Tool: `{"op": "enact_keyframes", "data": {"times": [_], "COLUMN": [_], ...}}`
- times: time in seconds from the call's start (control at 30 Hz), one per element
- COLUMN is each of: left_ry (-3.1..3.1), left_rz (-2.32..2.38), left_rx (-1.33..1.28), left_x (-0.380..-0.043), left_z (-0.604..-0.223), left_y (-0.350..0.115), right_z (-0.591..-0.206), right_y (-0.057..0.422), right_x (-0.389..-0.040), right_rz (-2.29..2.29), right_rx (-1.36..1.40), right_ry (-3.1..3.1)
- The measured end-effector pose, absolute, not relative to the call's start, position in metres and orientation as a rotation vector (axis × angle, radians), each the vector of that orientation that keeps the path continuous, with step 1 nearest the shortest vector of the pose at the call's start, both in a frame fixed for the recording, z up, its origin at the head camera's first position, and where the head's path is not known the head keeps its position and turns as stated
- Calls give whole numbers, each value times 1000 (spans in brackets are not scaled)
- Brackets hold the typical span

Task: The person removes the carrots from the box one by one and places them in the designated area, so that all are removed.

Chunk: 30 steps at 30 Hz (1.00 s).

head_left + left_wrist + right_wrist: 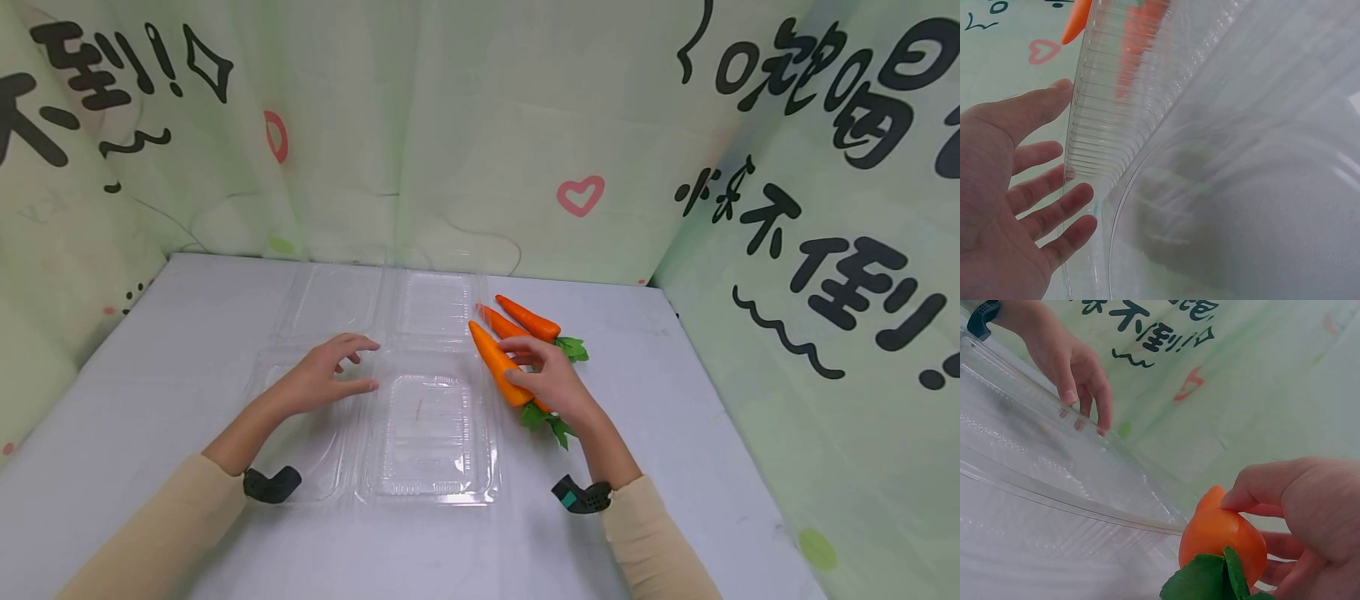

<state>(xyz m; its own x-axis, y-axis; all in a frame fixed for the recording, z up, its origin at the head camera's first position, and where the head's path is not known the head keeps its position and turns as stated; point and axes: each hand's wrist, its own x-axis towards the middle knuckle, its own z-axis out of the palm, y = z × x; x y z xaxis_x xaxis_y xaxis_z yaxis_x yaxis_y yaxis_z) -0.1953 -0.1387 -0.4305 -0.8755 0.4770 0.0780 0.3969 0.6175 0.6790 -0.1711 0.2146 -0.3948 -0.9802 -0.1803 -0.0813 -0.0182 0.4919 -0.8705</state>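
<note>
My right hand [551, 379] pinches an orange carrot [495, 365] with green leaves between thumb and fingers, beside the right edge of a clear plastic clamshell box [427, 496]. In the right wrist view the carrot [1222, 540] shows its thick end and leaves close up. Two more carrots lie just beyond: one [528, 318] at the back, another [498, 321] partly covered by my right hand and the held carrot. My left hand [322, 379] hovers with spread, relaxed fingers over the middle of the clear boxes, holding nothing; its fingertips come near the ribbed plastic wall [1110, 119].
A second clear box [300, 487] stands open to the left, its edge against the first. Their lids [330, 304] lean back toward the rear of the white table [637, 517]. Printed green curtains [465, 125] enclose the back and both sides.
</note>
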Motion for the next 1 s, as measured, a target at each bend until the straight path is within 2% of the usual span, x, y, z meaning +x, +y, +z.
{"op": "enact_keyframes", "data": {"times": [1.0], "left_ry": [2709], "left_rz": [1109], "left_rx": [745], "left_x": [-196], "left_z": [-430], "left_y": [-141], "right_z": [-394], "right_y": [242], "right_x": [-176], "right_rz": [-1473], "right_rx": [-133], "right_ry": [2634]}}
